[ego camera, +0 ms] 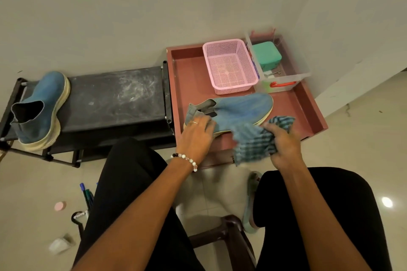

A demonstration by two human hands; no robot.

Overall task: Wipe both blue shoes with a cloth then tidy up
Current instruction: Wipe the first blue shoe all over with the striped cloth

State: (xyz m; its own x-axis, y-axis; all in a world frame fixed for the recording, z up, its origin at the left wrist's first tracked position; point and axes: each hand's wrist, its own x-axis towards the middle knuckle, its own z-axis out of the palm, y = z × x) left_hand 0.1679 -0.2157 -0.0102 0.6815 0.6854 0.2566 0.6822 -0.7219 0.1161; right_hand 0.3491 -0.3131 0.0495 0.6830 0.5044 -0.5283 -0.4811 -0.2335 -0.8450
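**Head view: one shoe held on the tray, cloth bunched in the other hand**

The left hand [197,132] lies palm-down on the heel end of a blue shoe [236,111], fingers spread flat over the ankle opening and pressing it onto the tray; a ring shows on one finger and a bead bracelet [186,159] circles the wrist. The right hand [284,141] is curled around a blue checked cloth [255,141], fingers closed on the bunched fabric, which touches the shoe's near sole edge around its middle. Both forearms reach forward from a seated person's black-trousered knees.

The shoe lies on its side on a reddish-brown tray [312,112], toe pointing right. Behind it on the tray stand a pink mesh basket [230,65] and, just beside it to the right, a clear plastic box [286,72] holding a green container — smaller items in it are too small to tell. The second blue shoe [41,108] sits well apart at the left end of a low black rack [119,97], whose top is dusty with pale smears.

The floor is glossy cream tile, the wall plain and off-white. Pens, a small pink disc [60,205] and a crumpled pale scrap lie on the floor at lower left — a dark stool edge shows between the knees.

No readable writing or brand marks can be made out.
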